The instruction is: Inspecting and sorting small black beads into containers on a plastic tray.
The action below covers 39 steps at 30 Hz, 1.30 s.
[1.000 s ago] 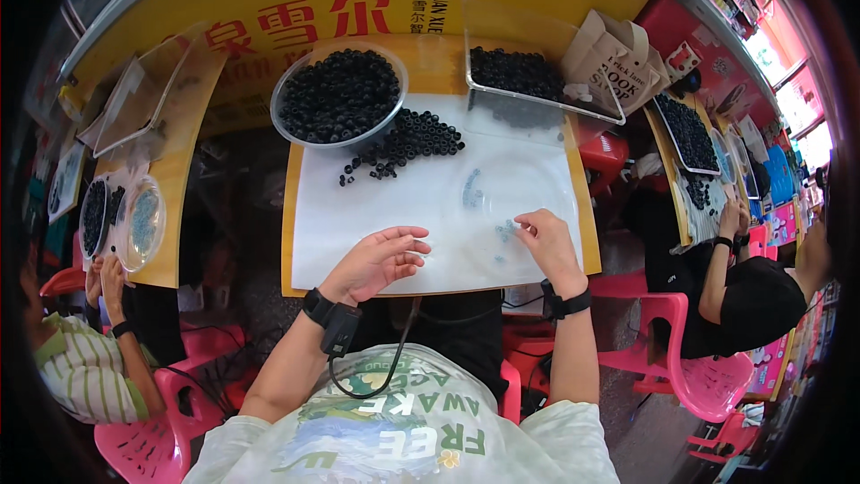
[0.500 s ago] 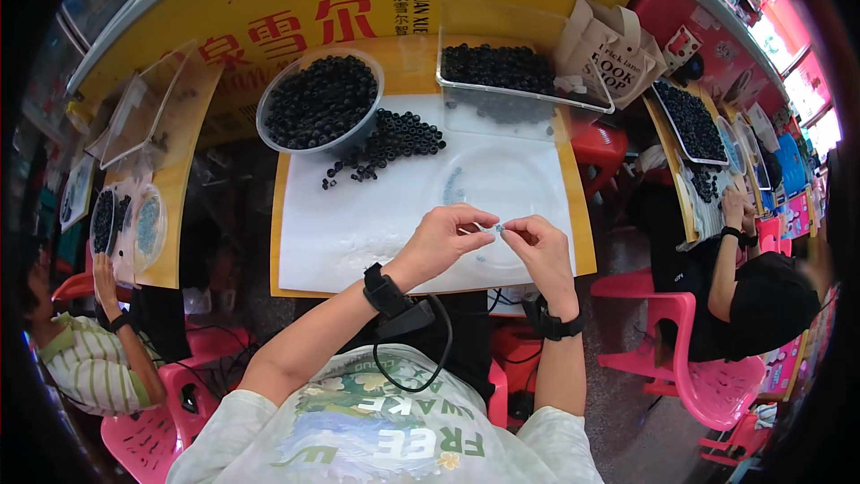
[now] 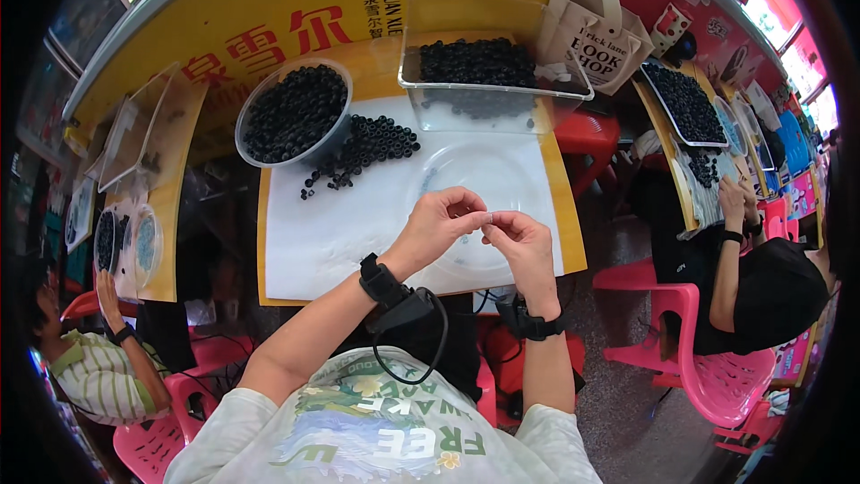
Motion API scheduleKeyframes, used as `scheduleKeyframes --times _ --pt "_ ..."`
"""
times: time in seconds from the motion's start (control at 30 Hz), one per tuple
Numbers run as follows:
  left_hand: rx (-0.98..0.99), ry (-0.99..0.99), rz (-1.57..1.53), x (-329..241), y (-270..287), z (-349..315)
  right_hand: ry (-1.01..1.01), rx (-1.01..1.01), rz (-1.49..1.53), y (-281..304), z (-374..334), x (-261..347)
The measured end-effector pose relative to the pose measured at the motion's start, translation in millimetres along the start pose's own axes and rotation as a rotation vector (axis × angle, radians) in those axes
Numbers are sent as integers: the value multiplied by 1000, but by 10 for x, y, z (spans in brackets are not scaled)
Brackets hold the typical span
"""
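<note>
Above the right part of a white sheet, my left hand and my right hand meet fingertip to fingertip. Each is closed in a pinch around something tiny and pale, mostly covered by the fingers; its kind I cannot make out. Beneath them lies a round clear plate with a few small pale-blue pieces on it. Farther left, loose black beads are spread on the sheet beside a clear round tub heaped with more black beads.
At the back stands a clear rectangular box with black beads, a cloth tote bag to its right. Co-workers sit at side tables, one at the left, another at the right. Pink chairs and a red stool flank my table.
My fingertips have drawn closer together, covering more of the small pale thing between them. The table and its containers appear slightly shifted to the left in view.
</note>
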<state>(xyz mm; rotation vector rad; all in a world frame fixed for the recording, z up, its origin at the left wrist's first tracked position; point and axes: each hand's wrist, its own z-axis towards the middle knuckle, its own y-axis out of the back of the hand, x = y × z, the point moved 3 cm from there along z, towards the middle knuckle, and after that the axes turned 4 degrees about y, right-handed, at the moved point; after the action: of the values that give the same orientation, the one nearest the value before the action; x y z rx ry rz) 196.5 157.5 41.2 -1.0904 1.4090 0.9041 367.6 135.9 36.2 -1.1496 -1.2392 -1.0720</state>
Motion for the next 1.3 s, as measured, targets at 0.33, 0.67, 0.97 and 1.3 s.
scheduleKeyframes --times 0.33,0.67,0.97,1.3 --pt "76 59 -116 54 17 185 -163 -38 422 116 111 -182" --pt "31 115 -35 105 24 262 -42 -148 276 101 163 -248" --pt "-45 46 173 190 86 409 95 -267 -67 122 188 -158" --pt "211 -197 388 -166 96 231 -79 -84 -49 60 112 -101"
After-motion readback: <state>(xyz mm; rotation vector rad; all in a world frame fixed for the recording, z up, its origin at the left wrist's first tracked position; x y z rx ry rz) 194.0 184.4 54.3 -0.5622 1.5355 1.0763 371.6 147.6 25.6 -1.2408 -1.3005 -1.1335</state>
